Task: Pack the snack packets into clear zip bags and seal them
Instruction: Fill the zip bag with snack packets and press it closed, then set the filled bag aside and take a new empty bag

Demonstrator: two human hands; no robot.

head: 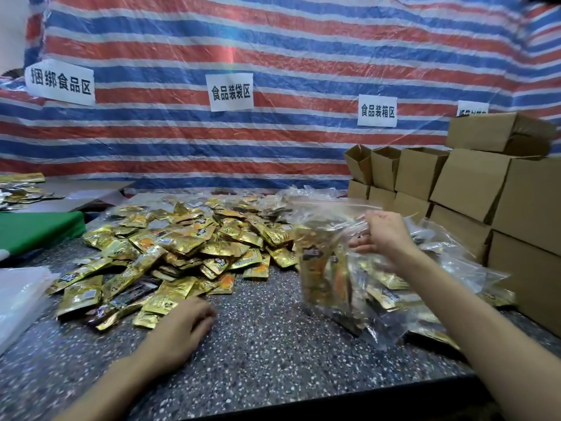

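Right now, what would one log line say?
right hand holds loaded zip bag | left hand on table beside packet pile

- A tarp (273, 41) striped red, blue and white hung across the far side as a backdrop
- Four white paper signs (231, 92) with black characters were stuck on it, the rightmost partly hidden behind boxes
- Brown cardboard boxes (473, 183) stood stacked at the right, some open at the top
- A green board (36, 229) lay at the left edge
- A speckled grey table (258, 344) carried it all
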